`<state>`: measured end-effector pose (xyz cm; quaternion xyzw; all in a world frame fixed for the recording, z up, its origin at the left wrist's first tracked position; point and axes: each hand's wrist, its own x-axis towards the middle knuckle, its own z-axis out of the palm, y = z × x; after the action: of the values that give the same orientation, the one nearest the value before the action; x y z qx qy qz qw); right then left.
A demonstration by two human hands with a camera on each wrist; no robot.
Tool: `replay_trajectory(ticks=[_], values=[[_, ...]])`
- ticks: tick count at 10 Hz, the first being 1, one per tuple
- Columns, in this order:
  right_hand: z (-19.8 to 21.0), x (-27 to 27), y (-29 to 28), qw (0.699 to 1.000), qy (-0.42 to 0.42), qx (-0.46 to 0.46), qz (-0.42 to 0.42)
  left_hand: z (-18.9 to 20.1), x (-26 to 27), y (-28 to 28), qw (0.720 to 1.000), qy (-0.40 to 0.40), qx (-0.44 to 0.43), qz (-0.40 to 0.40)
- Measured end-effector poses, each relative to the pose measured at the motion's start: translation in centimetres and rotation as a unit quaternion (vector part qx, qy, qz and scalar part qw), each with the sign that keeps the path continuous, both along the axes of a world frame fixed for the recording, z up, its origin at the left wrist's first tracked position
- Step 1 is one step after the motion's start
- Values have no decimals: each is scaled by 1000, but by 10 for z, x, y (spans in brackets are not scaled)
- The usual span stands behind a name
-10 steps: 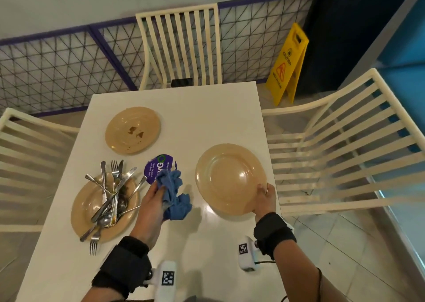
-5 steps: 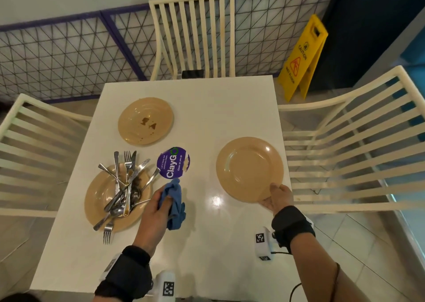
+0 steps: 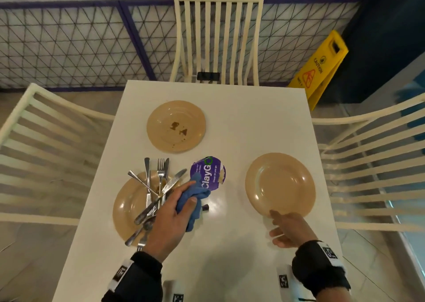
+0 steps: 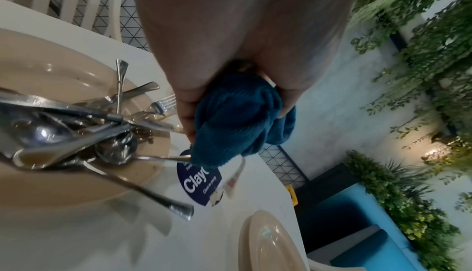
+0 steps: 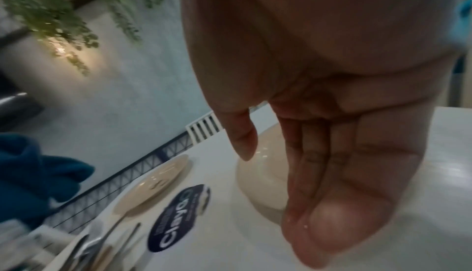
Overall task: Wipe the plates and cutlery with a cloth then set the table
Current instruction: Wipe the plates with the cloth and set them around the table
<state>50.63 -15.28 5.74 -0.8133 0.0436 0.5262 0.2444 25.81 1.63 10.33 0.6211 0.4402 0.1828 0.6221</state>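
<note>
Three tan plates lie on the white table (image 3: 248, 122). The far plate (image 3: 176, 126) carries brown stains. The near-left plate (image 3: 125, 206) holds a pile of several forks, spoons and knives (image 3: 156, 193) (image 4: 76, 126). My left hand (image 3: 174, 207) grips a bunched blue cloth (image 3: 195, 194) (image 4: 237, 117) just right of that pile. The right-hand plate (image 3: 280, 184) (image 5: 258, 182) looks clean. My right hand (image 3: 287, 227) (image 5: 319, 170) hovers at its near rim with relaxed fingers, holding nothing.
A round purple "ClayGo" sticker (image 3: 210, 174) (image 4: 199, 182) sits mid-table. Cream slatted chairs stand at the left (image 3: 41, 154), far (image 3: 218, 39) and right (image 3: 372, 163) sides. A yellow caution sign (image 3: 322, 69) stands on the floor at the back right.
My right hand has let go of the right plate's rim and pulled back a little. My left hand, still gripping the cloth, shifted toward the cutlery plate. The head view tilted up.
</note>
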Motion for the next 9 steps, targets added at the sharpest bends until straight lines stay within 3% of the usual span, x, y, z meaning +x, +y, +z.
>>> replay_trajectory(ticks=[2, 3, 4, 5, 6, 7, 8, 9], values=[[13, -31, 125, 989, -74, 108, 67, 6, -32, 50, 999, -27, 20, 7], [-11, -33, 194, 979, -114, 137, 95, 10, -48, 76, 999, -37, 20, 30], [-69, -19, 250, 977, -134, 135, 100, 13, -66, 100, 998, -38, 30, 34], [-85, -22, 295, 980, -138, 106, 96, 13, -83, 121, 998, -23, 38, 35], [-68, -38, 320, 978, -143, 96, 115, 10, -96, 135, 998, -13, 48, 37], [-68, -44, 333, 984, -116, 107, 84, 4, -107, 145, 998, 5, 58, 40], [-93, -41, 347, 986, -56, 137, -79, -3, -115, 152, 997, 11, 65, 41], [-92, -48, 343, 972, 2, 186, -146, -7, -119, 157, 997, 22, 69, 41]])
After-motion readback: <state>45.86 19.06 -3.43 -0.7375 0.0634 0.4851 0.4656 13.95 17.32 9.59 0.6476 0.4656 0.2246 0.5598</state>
